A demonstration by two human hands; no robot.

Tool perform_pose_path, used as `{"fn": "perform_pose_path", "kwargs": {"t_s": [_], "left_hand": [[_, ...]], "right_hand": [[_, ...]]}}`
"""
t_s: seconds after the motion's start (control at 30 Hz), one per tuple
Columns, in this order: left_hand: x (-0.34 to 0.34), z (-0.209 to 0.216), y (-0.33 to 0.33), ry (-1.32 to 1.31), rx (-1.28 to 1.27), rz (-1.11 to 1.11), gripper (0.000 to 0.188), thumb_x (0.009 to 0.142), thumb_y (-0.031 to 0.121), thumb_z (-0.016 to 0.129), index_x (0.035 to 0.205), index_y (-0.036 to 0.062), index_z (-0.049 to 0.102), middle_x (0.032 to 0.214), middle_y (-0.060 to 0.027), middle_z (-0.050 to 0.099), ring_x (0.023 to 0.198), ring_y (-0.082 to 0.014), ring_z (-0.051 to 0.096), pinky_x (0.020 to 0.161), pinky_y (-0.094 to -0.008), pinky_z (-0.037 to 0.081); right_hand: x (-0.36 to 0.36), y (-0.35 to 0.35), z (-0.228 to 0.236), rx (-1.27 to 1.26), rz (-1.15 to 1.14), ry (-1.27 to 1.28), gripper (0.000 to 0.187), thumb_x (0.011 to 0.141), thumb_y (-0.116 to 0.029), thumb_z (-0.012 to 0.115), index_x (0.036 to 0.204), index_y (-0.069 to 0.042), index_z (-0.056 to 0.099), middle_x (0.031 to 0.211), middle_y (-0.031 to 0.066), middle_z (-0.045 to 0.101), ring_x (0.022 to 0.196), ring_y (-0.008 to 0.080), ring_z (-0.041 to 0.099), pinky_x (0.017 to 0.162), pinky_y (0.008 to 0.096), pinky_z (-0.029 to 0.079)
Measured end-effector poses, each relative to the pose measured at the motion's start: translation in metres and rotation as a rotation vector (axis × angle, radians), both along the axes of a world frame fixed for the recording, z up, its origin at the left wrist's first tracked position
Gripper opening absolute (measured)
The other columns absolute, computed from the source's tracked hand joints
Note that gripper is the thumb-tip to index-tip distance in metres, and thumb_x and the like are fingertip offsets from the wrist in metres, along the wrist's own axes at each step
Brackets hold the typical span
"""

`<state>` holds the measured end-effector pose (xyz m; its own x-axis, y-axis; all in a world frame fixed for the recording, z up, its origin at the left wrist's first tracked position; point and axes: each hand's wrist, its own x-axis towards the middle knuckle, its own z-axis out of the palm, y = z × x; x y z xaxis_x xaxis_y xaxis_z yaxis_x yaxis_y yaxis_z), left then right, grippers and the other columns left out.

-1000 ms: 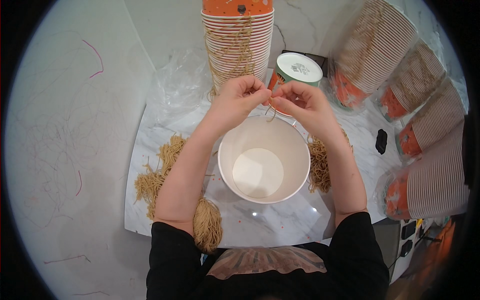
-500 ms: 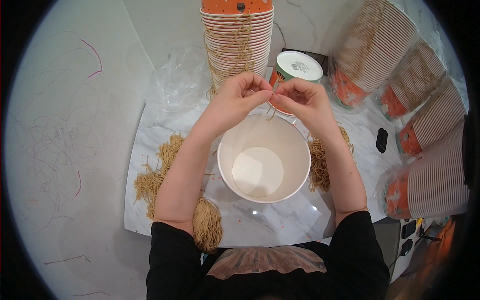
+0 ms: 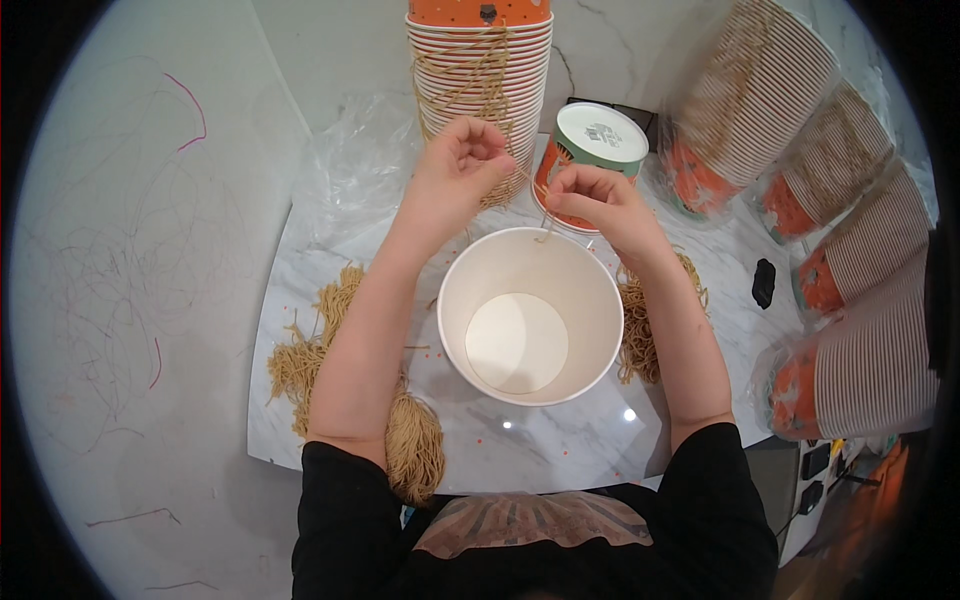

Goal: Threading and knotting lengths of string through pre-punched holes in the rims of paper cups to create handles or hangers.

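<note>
My left hand (image 3: 465,170) is closed in a pinch in front of the tall stack of paper buckets (image 3: 480,100). My right hand (image 3: 605,205) pinches a thin tan string (image 3: 545,235), whose loose end hangs over the far rim of a white paper bucket (image 3: 530,265). A fine length of the string seems to run between the two pinches, though it is hard to make out against the stack. The bucket stands upright between my forearms, with its open mouth up and nothing visible inside. More tan string hangs down the front of the stack.
Bundles of tan string lie beside my left forearm (image 3: 300,365), near my left elbow (image 3: 415,450) and under my right forearm (image 3: 640,335). An upside-down bucket (image 3: 600,135) stands behind my right hand. Several plastic-wrapped bucket stacks (image 3: 750,90) line the right; a crumpled plastic bag (image 3: 360,160) lies back left.
My hands were together at the fingertips and are now apart. The left has moved up and left; the right has stayed nearly in place, with string still hanging from it.
</note>
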<state>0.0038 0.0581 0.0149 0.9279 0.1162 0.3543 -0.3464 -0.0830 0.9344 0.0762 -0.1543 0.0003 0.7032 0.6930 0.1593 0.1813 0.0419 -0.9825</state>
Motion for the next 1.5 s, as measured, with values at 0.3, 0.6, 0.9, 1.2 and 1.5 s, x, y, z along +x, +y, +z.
{"fn": "perform_pose_path", "kwargs": {"t_s": [0.3,0.6,0.9,1.2,1.5], "left_hand": [[-0.002,0.007,0.022,-0.014,0.127,0.193,0.023,0.088,0.003,0.071,0.107,0.0032,0.059,0.096,-0.0002,0.060,0.083,-0.0060,0.056,0.076,-0.0214,0.047],[-0.003,0.009,0.034,-0.056,0.198,0.379,0.022,0.083,-0.001,0.071,0.102,0.0012,0.060,0.087,-0.0039,0.063,0.076,-0.0092,0.059,0.072,-0.0238,0.050],[-0.004,0.009,0.034,-0.028,0.367,0.439,0.014,0.082,0.004,0.071,0.095,0.0034,0.064,0.083,-0.0053,0.066,0.072,-0.0128,0.062,0.069,-0.0293,0.051],[0.001,0.001,0.026,-0.019,0.322,0.297,0.013,0.083,0.004,0.071,0.093,0.0015,0.064,0.083,-0.0050,0.067,0.076,-0.0140,0.063,0.071,-0.0292,0.051],[0.001,-0.001,0.036,-0.020,0.406,0.383,0.014,0.082,0.008,0.070,0.094,0.0029,0.064,0.083,-0.0048,0.067,0.073,-0.0156,0.063,0.071,-0.0311,0.051]], "right_hand": [[0.005,0.006,-0.016,0.058,0.128,0.472,0.004,0.092,-0.011,0.065,0.093,-0.007,0.066,0.087,-0.0019,0.065,0.081,0.0069,0.062,0.072,0.0236,0.053],[0.006,0.010,-0.026,0.086,0.162,0.795,0.011,0.090,-0.013,0.064,0.098,-0.007,0.064,0.087,0.0002,0.065,0.079,0.0090,0.064,0.071,0.0253,0.055],[0.009,0.010,-0.033,0.049,0.234,0.791,0.017,0.090,-0.015,0.064,0.102,-0.003,0.064,0.091,0.0036,0.067,0.082,0.0122,0.065,0.075,0.0289,0.056],[0.007,0.012,-0.035,-0.014,0.234,0.713,0.024,0.091,-0.018,0.066,0.107,0.000,0.065,0.096,0.0051,0.069,0.086,0.0122,0.066,0.076,0.0283,0.056],[-0.006,0.016,-0.023,-0.054,0.382,0.659,0.011,0.089,-0.012,0.061,0.085,-0.001,0.060,0.079,0.0001,0.059,0.069,0.0077,0.057,0.065,0.0235,0.050]]}}
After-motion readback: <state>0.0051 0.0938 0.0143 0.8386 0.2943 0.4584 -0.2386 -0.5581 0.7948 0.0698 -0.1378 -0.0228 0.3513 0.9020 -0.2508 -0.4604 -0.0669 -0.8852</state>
